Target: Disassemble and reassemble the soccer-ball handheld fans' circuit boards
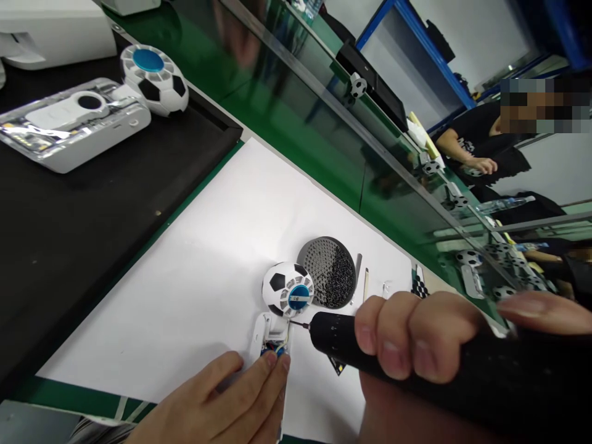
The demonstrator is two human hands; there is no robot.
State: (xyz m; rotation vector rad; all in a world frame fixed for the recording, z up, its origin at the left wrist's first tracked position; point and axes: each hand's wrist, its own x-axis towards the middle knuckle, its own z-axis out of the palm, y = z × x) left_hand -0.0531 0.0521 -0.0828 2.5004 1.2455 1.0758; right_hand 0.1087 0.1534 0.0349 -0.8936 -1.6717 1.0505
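Note:
My right hand is wrapped around a black electric screwdriver. Its thin bit points left, with the tip at the edge of a small white device body just below a soccer-ball head. The head has black pentagons and a blue round centre. Wires and blue parts show in the opened body. My left hand grips the lower part of that body, fingertips over the wires, hiding much of it. Behind the ball lies a round dark dish with many small black screws on one side.
White paper covers the work surface. A black mat at left carries another soccer-ball device with a clear cover. Thin tools lie right of the dish. Beyond a glass partition, a person sits near more soccer-ball devices.

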